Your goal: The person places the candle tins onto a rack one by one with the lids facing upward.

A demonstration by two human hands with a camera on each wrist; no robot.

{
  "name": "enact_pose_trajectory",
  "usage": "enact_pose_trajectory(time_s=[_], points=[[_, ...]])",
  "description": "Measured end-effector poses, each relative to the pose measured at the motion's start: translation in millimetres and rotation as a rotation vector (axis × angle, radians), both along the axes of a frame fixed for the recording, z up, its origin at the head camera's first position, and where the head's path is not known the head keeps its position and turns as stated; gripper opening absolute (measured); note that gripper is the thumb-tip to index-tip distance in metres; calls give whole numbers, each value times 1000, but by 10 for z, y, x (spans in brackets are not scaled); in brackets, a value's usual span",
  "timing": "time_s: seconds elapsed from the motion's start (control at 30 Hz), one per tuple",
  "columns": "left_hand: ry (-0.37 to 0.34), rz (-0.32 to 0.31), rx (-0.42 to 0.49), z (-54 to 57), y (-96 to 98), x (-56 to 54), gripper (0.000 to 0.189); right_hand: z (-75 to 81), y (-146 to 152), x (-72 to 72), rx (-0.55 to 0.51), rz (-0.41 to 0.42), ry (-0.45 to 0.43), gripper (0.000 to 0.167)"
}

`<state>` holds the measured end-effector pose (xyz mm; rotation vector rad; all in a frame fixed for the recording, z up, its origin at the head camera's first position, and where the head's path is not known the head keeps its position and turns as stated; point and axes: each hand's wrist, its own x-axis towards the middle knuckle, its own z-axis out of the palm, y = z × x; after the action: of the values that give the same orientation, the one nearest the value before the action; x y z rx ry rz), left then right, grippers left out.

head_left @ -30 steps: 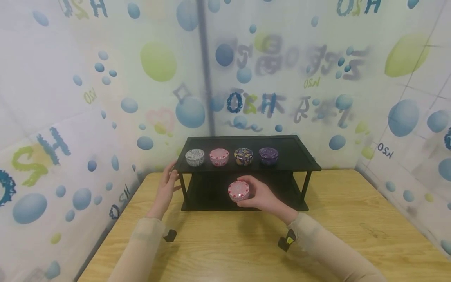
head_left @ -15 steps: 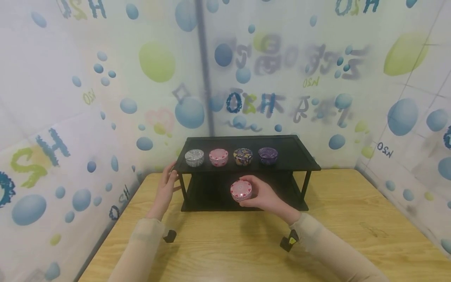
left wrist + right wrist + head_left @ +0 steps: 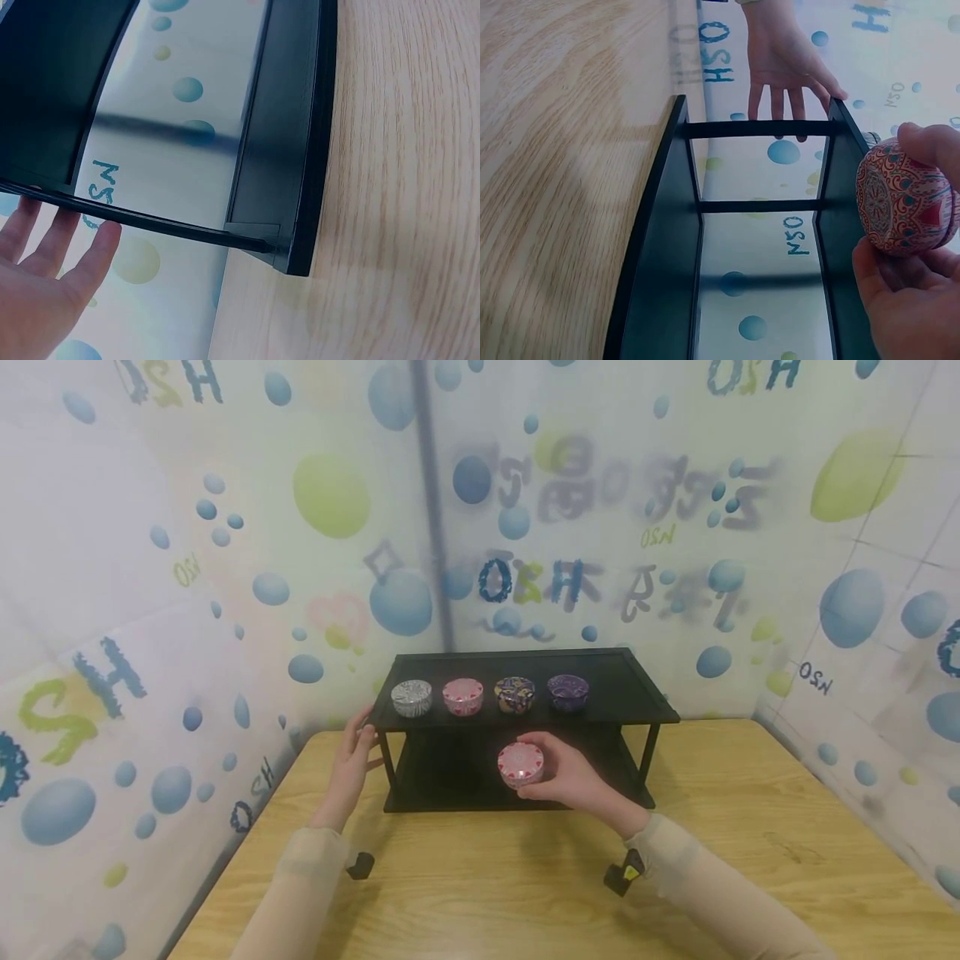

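My right hand (image 3: 581,781) pinches a small round tin with a pink, red-edged lid (image 3: 521,762) between thumb and fingers. It holds the tin in front of the gap between the two levels of a black shelf (image 3: 618,689). In the right wrist view, the tin's patterned base (image 3: 881,199) faces the camera. My left hand (image 3: 351,772) is at the shelf's left end, its fingers extended against the frame near the top corner. The left wrist view shows those fingers (image 3: 94,259) at a black post (image 3: 172,227).
On the shelf's top stand a black-and-white tin (image 3: 412,699), another pink tin (image 3: 462,697), a dark gold-patterned tin (image 3: 514,695) and a purple tin (image 3: 567,693), in a row near the front edge. The shelf stands on a wooden table (image 3: 480,885) against a printed curtain (image 3: 330,577).
My right hand has moved slightly to the right with the pink tin. The left hand stays at the shelf's left end.
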<state>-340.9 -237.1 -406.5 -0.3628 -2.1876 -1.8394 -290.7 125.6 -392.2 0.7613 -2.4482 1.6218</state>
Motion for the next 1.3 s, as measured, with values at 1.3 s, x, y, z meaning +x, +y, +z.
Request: enact_pose_trajectory(time_s=[1.3], points=[[-37, -28, 0, 231, 101, 208, 53, 136, 381, 59, 69, -111, 93, 68]])
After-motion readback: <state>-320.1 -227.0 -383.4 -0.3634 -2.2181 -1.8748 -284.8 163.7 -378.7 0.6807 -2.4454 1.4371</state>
